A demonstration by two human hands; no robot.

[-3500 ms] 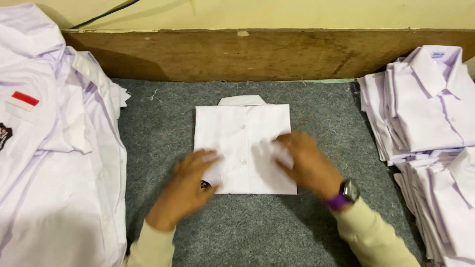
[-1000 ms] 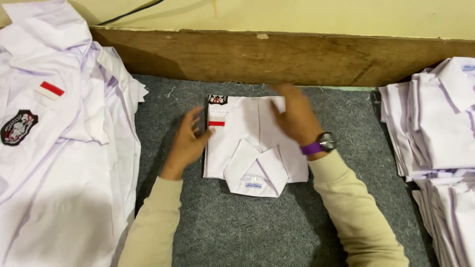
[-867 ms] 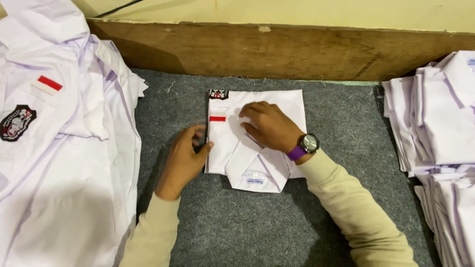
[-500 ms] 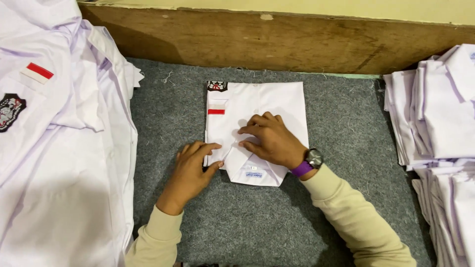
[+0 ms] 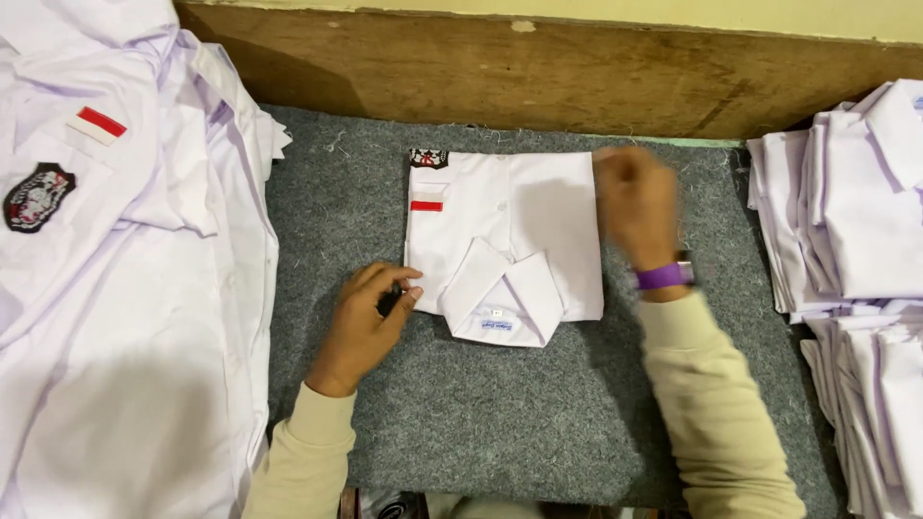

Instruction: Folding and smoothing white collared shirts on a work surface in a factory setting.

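A folded white shirt (image 5: 514, 226) lies front up on the grey felt mat (image 5: 500, 423), collar toward me, with a red-and-white patch and a dark badge at its far left corner. My left hand (image 5: 370, 317) rests on the mat at the shirt's near left edge, fingers curled around a small dark object. My right hand (image 5: 635, 197) is blurred at the shirt's far right corner, fingers bent; whether it grips the cloth I cannot tell. A purple watch sits on that wrist.
A heap of unfolded white shirts (image 5: 115, 259) with badges covers the left side. Stacks of folded white shirts (image 5: 851, 221) stand at the right. A wooden board (image 5: 500, 72) runs along the far edge of the mat.
The shirt was flipped front up and smoothed. My right hand has moved from the shirt's middle to its far right corner. My left hand stays at the near left edge.
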